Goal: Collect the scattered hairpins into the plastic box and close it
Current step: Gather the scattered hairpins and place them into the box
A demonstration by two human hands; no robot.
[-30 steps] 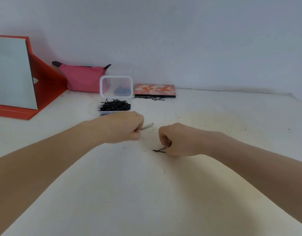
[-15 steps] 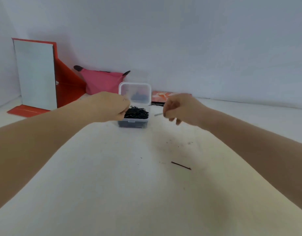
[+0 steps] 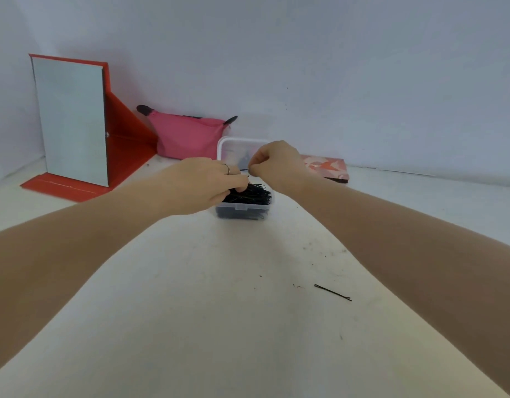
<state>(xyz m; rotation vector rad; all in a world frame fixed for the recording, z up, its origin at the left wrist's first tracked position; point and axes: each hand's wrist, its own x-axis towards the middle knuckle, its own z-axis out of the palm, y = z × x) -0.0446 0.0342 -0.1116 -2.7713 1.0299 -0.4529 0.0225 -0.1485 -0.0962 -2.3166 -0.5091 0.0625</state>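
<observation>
Hands are meeting over the plastic box [image 3: 243,207] in the head view, the only view given. The left hand [image 3: 203,186] is reaching in from the left with its fingers curled down onto the heap of black hairpins [image 3: 249,194] that is filling the box; whether those fingers are actually pinching pins or only pressing on them cannot be told, since the fingertips are hidden among the pins. A thin ring [image 3: 226,168] is showing on one finger of that hand. The right hand [image 3: 276,165] is hovering just above the far side of the box, its fingers curled together and its thumb and forefinger pinched; what is sitting in that pinch is too small to make out. The box is standing on the white surface [image 3: 219,311] with its clear lid [image 3: 233,149] raised upright behind the two hands. One loose hairpin [image 3: 333,292] is lying on the surface well apart from the box, nearer the camera and beside the right forearm. Behind the box, a pink pouch [image 3: 185,136] is resting against the wall, a red-framed mirror [image 3: 72,122] is standing to its left, and a flat patterned case [image 3: 328,169] is lying to the right.
</observation>
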